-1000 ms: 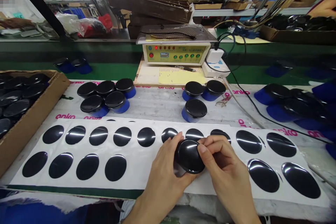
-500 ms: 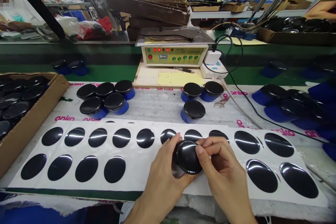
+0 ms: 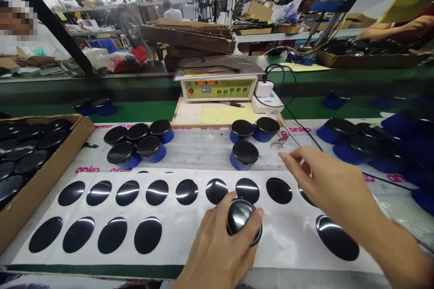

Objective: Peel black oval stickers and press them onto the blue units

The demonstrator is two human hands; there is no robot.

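Note:
My left hand [image 3: 220, 239] is wrapped round a round black cap [image 3: 241, 216] with a glossy top, held above the white sheet [image 3: 190, 239]. Rows of glossy black discs [image 3: 147, 235] lie on that sheet. My right hand [image 3: 318, 176] is raised over the sheet's right part, with thumb and fingertips pressed together. Whatever may be between those fingertips is too small to make out. Beyond the sheet stand three blue-sided pieces with black tops [image 3: 244, 154], near the middle, and several more [image 3: 149, 148] at the left.
An open cardboard box [image 3: 64, 158] of black pieces stands at the left. A control box with lit buttons [image 3: 220, 88] sits at the back, with a cable [image 3: 301, 128] running right. More blue pieces [image 3: 359, 146] are at the right. Other people's hands [image 3: 400, 29] show behind.
My right hand has come off the black cap and moved right and up. My left hand still holds the cap, now tilted differently. The view has tipped upward.

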